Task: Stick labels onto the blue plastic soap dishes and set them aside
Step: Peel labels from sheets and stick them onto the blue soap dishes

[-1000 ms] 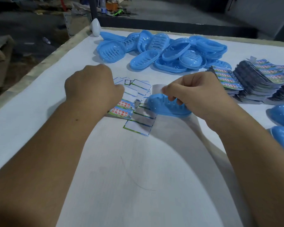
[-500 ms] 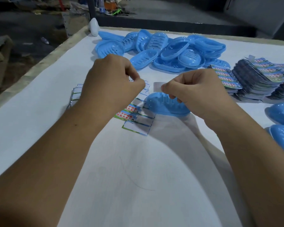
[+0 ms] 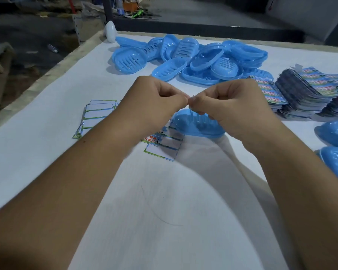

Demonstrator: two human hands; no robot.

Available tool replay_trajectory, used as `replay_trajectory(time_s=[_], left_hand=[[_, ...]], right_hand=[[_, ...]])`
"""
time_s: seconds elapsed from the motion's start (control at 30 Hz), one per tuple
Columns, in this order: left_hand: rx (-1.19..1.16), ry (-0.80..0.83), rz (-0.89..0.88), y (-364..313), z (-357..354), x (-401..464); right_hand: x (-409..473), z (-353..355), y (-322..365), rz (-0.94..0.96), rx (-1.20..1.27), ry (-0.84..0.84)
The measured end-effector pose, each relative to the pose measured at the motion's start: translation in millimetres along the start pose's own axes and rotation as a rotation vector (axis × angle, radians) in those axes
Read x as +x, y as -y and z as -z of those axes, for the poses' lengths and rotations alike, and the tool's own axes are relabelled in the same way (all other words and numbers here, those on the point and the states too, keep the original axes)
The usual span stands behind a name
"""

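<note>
My left hand (image 3: 154, 100) and my right hand (image 3: 230, 106) meet fingertip to fingertip above a blue soap dish (image 3: 195, 125) lying on the white table. Between the fingertips they pinch a small pale label (image 3: 191, 97), mostly hidden by the fingers. The dish lies under my right hand, which covers its far side. A label sheet (image 3: 164, 145) with empty white frames and some printed stickers lies beside the dish, partly under my left wrist.
A heap of blue soap dishes (image 3: 185, 57) lies at the back. Stacks of printed label sheets (image 3: 310, 94) sit at the right. Two dishes (image 3: 334, 145) rest at the right edge. Used backing sheets (image 3: 98, 114) lie at the left. The table edge (image 3: 47, 75) runs along the left.
My left hand rose off the label sheet and moved right to meet my right hand. My right hand lifted slightly from the dish; both now pinch the label together.
</note>
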State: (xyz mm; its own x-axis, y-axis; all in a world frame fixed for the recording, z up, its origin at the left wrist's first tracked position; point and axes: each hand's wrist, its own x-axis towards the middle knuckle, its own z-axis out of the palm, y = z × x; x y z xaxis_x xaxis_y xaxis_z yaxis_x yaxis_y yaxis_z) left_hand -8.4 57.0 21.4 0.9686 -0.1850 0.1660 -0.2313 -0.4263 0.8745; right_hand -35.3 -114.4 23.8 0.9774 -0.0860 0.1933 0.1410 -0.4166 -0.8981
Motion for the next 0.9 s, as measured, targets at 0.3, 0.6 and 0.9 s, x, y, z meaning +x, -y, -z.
replay_trajectory(time_s=[0.3,0.6,0.9], left_hand=[[-0.151,-0.143,0.113,-1.8,-0.6,5.4],[-0.149,-0.176,0.104,2.0,-0.6,8.9],[0.208,-0.239,-0.052,14.6,-12.9,7.3]], right_hand=[[2.5,-1.0,-2.3,0.024,-0.015,-0.085],[5.8,1.0,-5.4,-0.090,-0.045,-0.124],[9.0,7.9,-7.0,-0.117,-0.080,-0.166]])
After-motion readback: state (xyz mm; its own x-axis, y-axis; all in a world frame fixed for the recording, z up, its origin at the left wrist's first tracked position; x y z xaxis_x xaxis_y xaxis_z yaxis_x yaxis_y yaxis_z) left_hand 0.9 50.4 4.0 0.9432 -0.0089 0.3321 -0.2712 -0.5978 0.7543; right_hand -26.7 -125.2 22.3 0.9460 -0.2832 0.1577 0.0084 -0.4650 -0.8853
